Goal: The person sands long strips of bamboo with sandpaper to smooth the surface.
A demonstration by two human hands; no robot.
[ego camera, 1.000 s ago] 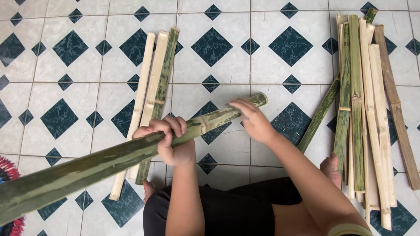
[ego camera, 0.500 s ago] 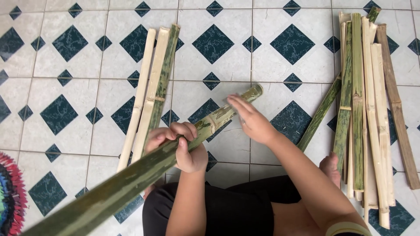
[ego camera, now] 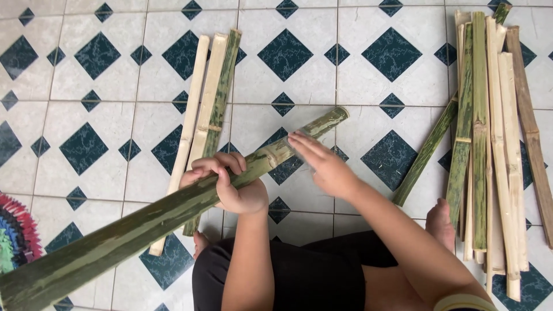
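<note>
swung flatter — striped green bamboo stalk (ego camera: 173, 216), left hand (ego camera: 227, 181) clasping.

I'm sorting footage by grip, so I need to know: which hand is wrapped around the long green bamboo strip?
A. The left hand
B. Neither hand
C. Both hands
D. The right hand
A. The left hand curls its fingers over the long green bamboo strip, while the right hand lies flat and open against it near the far end, not gripping.
</note>
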